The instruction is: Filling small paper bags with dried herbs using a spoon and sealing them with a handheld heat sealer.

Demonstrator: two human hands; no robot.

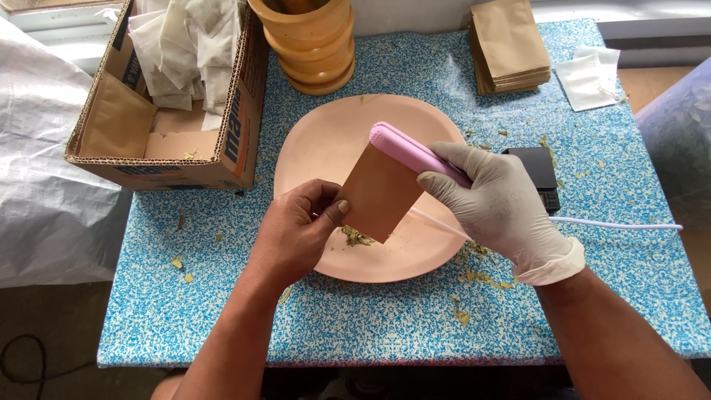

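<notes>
Head view shows the blue speckled counter [415, 318] carrying a cardboard box [118, 126] of pale sachets at its far left corner, then a wide peach plate [326, 141] at its middle. Over the plate sits the brown paper pouch [379, 194], its lower corner pinched shut in the bare left hand [296, 230]. A pink heat sealer [416, 154] bites the pouch's top edge, with the gloved right hand [496, 204] in a closed grip around its handle. Judging by this, a good seal needs the pouch edge flat and square in the clamp, fingers clear. Dried leaf crumbs [357, 237] lie beneath.
</notes>
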